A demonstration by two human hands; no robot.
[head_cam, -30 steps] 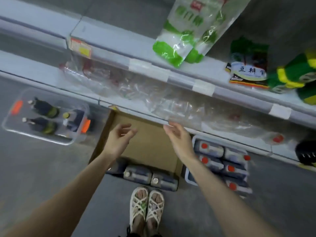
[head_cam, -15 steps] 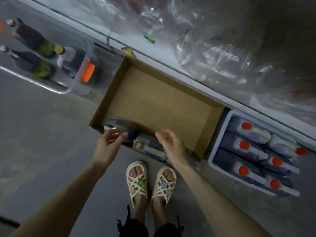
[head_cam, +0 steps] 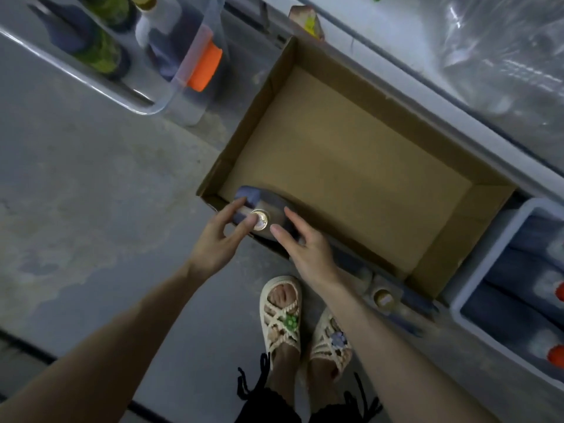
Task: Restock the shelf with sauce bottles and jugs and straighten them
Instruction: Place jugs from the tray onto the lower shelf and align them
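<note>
Left hand (head_cam: 218, 239) lowered onto gold-capped sauce jug (head_cam: 271, 205) since half second ago. Thumb tip laid against cap, fingers loosely spread, nothing clasped. Right hand (head_cam: 305, 244) set at jug's other side, fingers straight, not closed. Jug held between both hands, in near-left corner of cardboard box (head_cam: 467, 227). Second jug (head_cam: 383, 297) seen beside right forearm.

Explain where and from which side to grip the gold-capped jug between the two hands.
Grip the jug by its shoulders below the gold cap, coming down from above, one hand each side. It stands upright in the near corner of the cardboard box, so mainly its top is exposed. The left hand and right hand flank the cap.
</note>
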